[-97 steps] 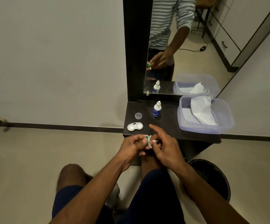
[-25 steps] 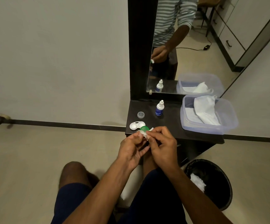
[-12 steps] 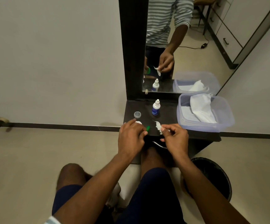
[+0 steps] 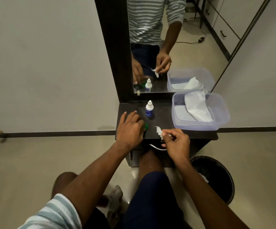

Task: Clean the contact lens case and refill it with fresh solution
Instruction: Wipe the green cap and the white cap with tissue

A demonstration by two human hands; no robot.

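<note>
Left hand: the left hand (image 4: 130,129) lies palm-down over the front left part of the dark shelf (image 4: 165,120), fingers loosely spread; a green cap (image 4: 146,126) shows at its thumb side, but whether the fingers pinch it or only rest by it cannot be told.
Right hand: the right hand (image 4: 176,143), at the shelf's front edge, pinches a small scrap of white tissue (image 4: 159,131) between thumb and fingertips.
Lens case: not visible; it is probably under the left hand, and so cannot be checked.
Solution bottle: the small solution bottle (image 4: 149,109) stands upright near the back edge, nozzle uncovered, touched by neither hand.
Tissue supply: a clear plastic box (image 4: 223,113) with tissue sheets sits at the right end of the shelf.
Bin: a black bin (image 4: 219,176) stands on the floor below the right corner.
Done, as judged: wiping seems to be in hand or nearly finished, given the used scrap.
Left, as judged: dropping the scrap, filling the wells from the bottle, screwing on the caps.
</note>
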